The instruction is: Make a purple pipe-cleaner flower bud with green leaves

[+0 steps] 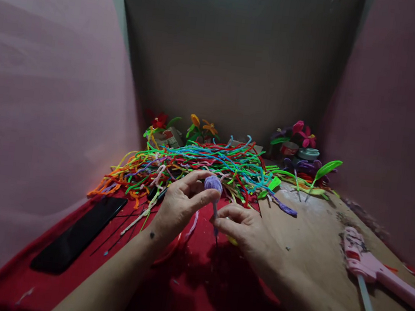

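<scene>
Between the thumb and fingers of my left hand point(186, 199) is a purple pipe-cleaner flower bud point(212, 184), held upright above the red cloth. A thin stem, wrapped in pale purple at its upper part, runs down from the bud to a dark bare tip. My right hand point(240, 223) pinches this stem just below the bud, thumb and forefinger closed on it. Just beyond both hands lies a large heap of loose pipe cleaners point(207, 158) in many colours. A separate purple pipe-cleaner piece point(285, 207) rests at the heap's right edge.
A black phone point(78, 235) lies at left on the red cloth point(170, 302). At right, a pink glue gun point(371, 266) with a glue stick rests on a cardboard sheet point(294, 247). Finished pipe-cleaner flowers point(304, 134) stand at the back. Pink panels point(50, 80) rise on both sides.
</scene>
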